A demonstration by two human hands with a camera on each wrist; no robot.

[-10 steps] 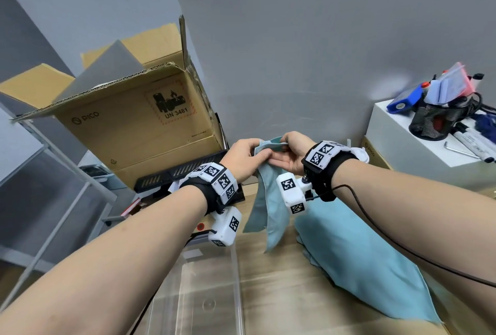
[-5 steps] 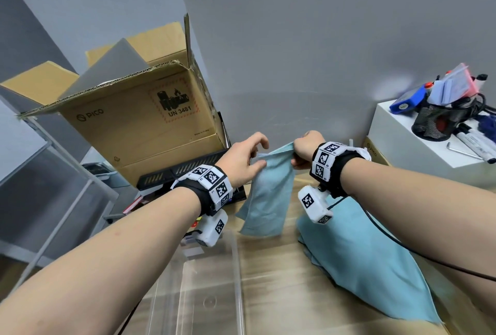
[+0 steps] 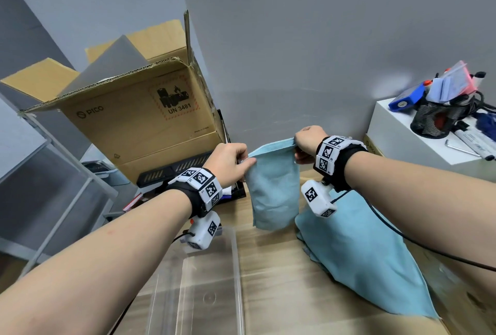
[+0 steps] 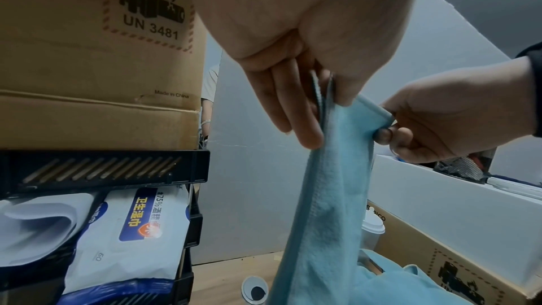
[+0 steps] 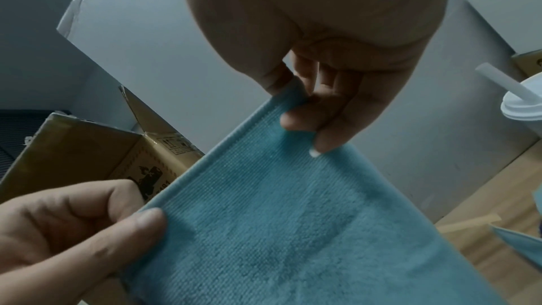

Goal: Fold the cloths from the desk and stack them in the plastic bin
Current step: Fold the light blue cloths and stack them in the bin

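A folded light-blue cloth (image 3: 273,184) hangs in the air above the desk, held by its top edge. My left hand (image 3: 232,161) pinches its left top corner (image 4: 325,99) between thumb and fingers. At the right top corner (image 5: 290,101) my right hand (image 3: 306,144) pinches it too. The cloth (image 5: 293,229) is stretched flat between the two hands. More blue cloths (image 3: 362,259) lie in a pile on the wooden desk at the right. The clear plastic bin (image 3: 236,267) stands below my left wrist, and I see nothing inside it.
A large open cardboard box (image 3: 139,125) sits on a black tray (image 3: 171,171) at the left, with wet wipes (image 4: 126,235) under it. A white box (image 3: 402,147) with a mesh pen holder (image 3: 434,120) stands at the right. A lidded cup (image 5: 525,106) is nearby.
The hands have moved apart along the top edge, spreading the bunched cloth out flat. The left hand, which had its fingers open half a second ago, now pinches the left corner.
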